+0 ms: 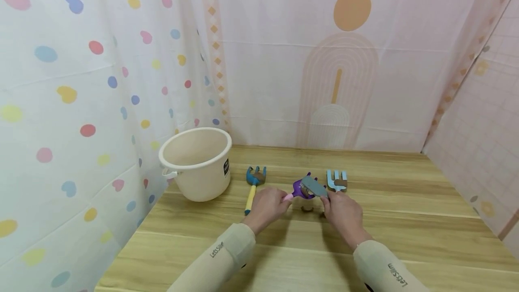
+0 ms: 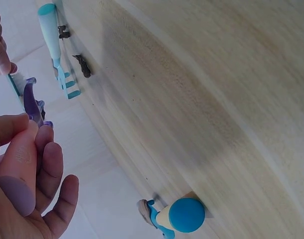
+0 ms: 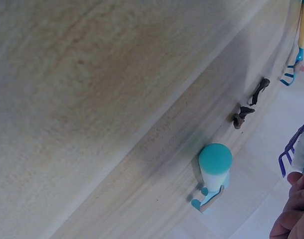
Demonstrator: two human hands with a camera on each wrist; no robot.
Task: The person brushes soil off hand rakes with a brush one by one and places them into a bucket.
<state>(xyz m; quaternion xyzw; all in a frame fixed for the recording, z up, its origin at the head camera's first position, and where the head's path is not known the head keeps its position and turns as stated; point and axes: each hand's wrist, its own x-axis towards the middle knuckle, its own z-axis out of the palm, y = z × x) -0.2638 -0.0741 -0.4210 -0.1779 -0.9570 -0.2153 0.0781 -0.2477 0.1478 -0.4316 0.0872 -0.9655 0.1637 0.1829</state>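
My left hand grips the pink handle of a small hand rake whose purple head points away to the right. In my right hand is a flat grey-teal brush, pinched at its near end. White bristles show on it in the right wrist view. The brush overlaps the purple tines in the head view, with a brown smear visible beside it. Both are held above the table, and dark brown clumps lie on the wood beneath.
A blue rake with a yellow handle lies left of my hands, brown matter on its head. To the right lies a light blue rake, also with a brown lump. A cream bucket stands at the table's left; curtains hang behind.
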